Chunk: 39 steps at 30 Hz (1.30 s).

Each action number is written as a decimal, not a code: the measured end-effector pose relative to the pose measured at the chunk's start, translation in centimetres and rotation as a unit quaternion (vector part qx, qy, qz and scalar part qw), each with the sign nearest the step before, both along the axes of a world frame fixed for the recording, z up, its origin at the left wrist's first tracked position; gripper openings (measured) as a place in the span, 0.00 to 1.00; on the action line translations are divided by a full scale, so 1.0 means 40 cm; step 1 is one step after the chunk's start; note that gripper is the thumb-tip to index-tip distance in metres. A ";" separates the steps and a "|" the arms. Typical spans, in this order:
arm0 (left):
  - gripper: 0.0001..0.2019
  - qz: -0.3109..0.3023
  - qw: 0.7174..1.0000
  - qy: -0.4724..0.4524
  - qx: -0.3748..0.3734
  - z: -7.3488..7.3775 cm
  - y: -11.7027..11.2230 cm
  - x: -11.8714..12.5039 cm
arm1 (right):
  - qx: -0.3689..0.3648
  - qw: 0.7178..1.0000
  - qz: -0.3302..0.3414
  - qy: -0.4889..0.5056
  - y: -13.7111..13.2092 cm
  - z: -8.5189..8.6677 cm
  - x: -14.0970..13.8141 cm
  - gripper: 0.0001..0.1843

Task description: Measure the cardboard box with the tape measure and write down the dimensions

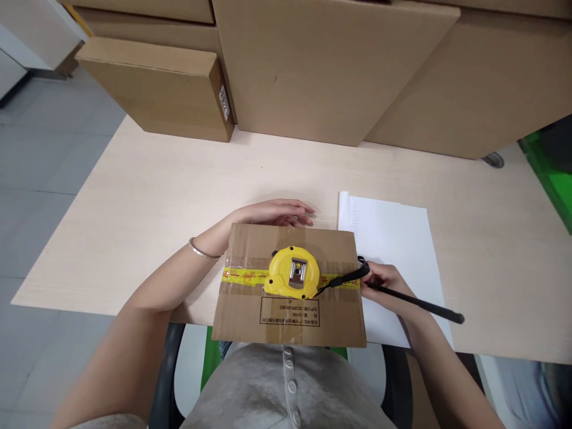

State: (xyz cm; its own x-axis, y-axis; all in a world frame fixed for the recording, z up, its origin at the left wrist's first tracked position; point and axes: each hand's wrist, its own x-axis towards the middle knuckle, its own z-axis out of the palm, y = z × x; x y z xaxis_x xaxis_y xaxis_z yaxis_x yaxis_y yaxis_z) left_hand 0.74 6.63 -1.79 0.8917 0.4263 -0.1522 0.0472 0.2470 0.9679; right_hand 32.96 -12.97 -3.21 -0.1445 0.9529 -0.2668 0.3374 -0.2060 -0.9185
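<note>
We judge the cardboard box (245,310) stiff and fairly light, best held by opposite sides; the smooth yellow tape measure (282,269) lying on it could slide. Brown and taped, the box sits over the surface's (134,196) near edge. Our left hand (277,211) lies loosely spread behind it; our right hand (389,277) seems closed around a black stick (424,305).

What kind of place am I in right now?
Probably an office or packing workspace, going by the pale desk, the cardboard boxes along its far side, and the chair with dark armrests.
</note>
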 end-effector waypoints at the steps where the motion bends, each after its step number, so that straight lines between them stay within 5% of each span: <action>1: 0.22 0.001 1.000 -0.003 -0.004 -0.001 0.000 -0.001 | 0.001 1.000 -0.003 -0.001 0.000 -0.001 0.000 0.22; 19: 0.21 -0.012 1.000 -0.008 0.009 -0.019 0.010 -0.001 | 0.015 1.000 0.007 -0.003 -0.005 -0.016 0.004 0.18; 31: 0.18 0.033 0.999 -0.017 0.037 0.101 -0.056 -0.009 | 0.012 1.000 0.009 0.003 -0.003 0.001 -0.004 0.19; 39: 0.20 0.002 1.000 -0.016 0.008 0.026 -0.010 0.002 | -0.032 0.999 -0.014 -0.038 0.000 0.013 -0.017 0.22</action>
